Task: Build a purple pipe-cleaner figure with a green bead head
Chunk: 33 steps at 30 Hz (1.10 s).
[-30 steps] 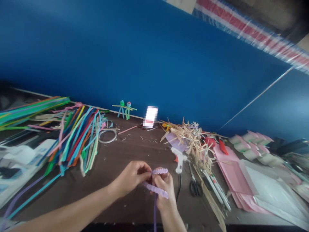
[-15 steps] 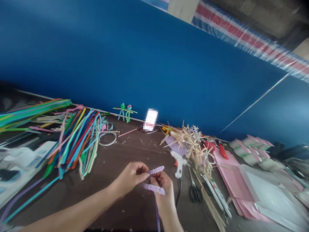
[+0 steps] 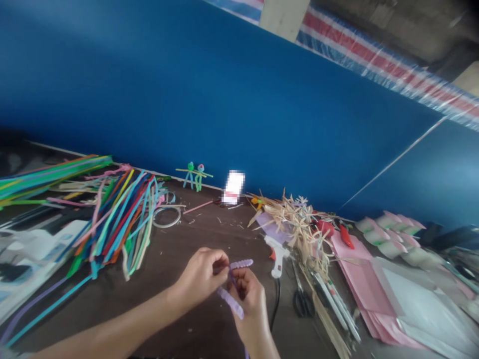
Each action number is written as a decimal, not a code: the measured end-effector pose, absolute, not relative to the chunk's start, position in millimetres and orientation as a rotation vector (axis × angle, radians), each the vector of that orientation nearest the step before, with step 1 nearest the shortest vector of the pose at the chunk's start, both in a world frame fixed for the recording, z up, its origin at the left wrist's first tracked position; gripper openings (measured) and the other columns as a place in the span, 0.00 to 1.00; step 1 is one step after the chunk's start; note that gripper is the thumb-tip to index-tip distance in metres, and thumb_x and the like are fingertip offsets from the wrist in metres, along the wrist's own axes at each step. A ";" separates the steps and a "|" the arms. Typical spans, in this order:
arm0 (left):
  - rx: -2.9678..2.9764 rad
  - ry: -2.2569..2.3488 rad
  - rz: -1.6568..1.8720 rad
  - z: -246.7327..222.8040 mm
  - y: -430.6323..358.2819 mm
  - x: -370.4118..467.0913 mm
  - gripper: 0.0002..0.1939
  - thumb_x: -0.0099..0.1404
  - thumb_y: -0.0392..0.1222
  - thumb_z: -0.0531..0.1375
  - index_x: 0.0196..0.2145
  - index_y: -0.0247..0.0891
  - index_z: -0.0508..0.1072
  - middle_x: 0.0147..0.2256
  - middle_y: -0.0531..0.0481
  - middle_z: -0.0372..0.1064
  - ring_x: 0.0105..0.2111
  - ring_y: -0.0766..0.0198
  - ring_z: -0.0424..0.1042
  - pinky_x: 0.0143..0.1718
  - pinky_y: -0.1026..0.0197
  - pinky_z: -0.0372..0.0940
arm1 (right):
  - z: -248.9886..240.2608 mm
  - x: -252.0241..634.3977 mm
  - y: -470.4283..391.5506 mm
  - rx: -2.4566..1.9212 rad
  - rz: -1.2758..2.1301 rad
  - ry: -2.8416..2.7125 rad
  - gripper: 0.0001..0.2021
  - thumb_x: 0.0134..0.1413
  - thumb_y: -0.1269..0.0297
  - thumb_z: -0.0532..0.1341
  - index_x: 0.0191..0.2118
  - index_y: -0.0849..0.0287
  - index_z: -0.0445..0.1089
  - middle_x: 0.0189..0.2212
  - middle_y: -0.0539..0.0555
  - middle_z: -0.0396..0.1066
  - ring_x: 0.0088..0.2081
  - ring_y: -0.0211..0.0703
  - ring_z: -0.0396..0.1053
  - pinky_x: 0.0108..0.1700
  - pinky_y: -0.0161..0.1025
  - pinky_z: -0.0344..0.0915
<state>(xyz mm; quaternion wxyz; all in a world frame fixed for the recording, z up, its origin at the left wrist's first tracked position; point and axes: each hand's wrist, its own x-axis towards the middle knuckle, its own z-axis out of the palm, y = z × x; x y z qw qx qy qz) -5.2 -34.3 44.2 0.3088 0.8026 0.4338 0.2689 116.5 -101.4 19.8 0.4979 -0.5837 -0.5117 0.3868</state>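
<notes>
Near the front middle of the dark table, my left hand pinches a lilac pipe cleaner piece with two thick, ridged arms. One arm points right above my fingers, the other slants down over my right palm. My right hand has its fingers curled round the same piece, close against my left fingertips. A thin purple strand runs between the hands, and its end hangs below my right hand. The exact join between the fingers is hidden.
Coloured pipe cleaners lie at left beside a tape ring. Two small figures and a blurred phone stand by the blue wall. To the right are a glue gun, scissors, dried strips and pink sheets.
The lower lilac arm has swung down and left, now slanting more steeply. My right hand has shifted slightly left, with its fingers more curled.
</notes>
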 end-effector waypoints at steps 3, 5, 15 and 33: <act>2.338 1.145 0.731 41.0 -30.9 -6.7 0.05 0.52 0.34 0.52 0.25 0.37 0.67 0.23 0.52 0.67 0.26 0.64 0.64 0.40 0.58 0.53 | 18.5 119.2 -104.3 -1.522 0.803 -1.394 0.04 0.48 0.68 0.55 0.31 0.61 0.65 0.18 0.48 0.65 0.19 0.34 0.59 0.21 0.29 0.52; 2.479 1.084 0.721 37.8 -28.1 -7.9 0.06 0.53 0.33 0.51 0.25 0.37 0.67 0.24 0.52 0.68 0.25 0.66 0.64 0.44 0.55 0.50 | 20.2 121.6 -105.7 -1.592 0.656 -1.530 0.05 0.47 0.72 0.54 0.31 0.60 0.66 0.20 0.49 0.67 0.21 0.36 0.63 0.24 0.30 0.54; 2.632 0.739 0.441 41.5 -20.2 -15.7 0.06 0.51 0.31 0.54 0.23 0.38 0.69 0.21 0.56 0.68 0.24 0.67 0.65 0.45 0.55 0.49 | 53.0 142.4 -86.5 -1.624 0.418 -1.992 0.06 0.44 0.75 0.57 0.29 0.58 0.68 0.28 0.50 0.67 0.31 0.37 0.64 0.32 0.31 0.55; 1.750 0.933 0.688 35.5 -26.8 -16.9 0.07 0.53 0.38 0.53 0.25 0.34 0.69 0.23 0.52 0.66 0.26 0.66 0.63 0.27 0.67 0.58 | 7.8 132.6 -69.3 -1.263 1.370 -1.076 0.10 0.39 0.61 0.62 0.22 0.63 0.65 0.12 0.44 0.58 0.14 0.28 0.52 0.17 0.28 0.49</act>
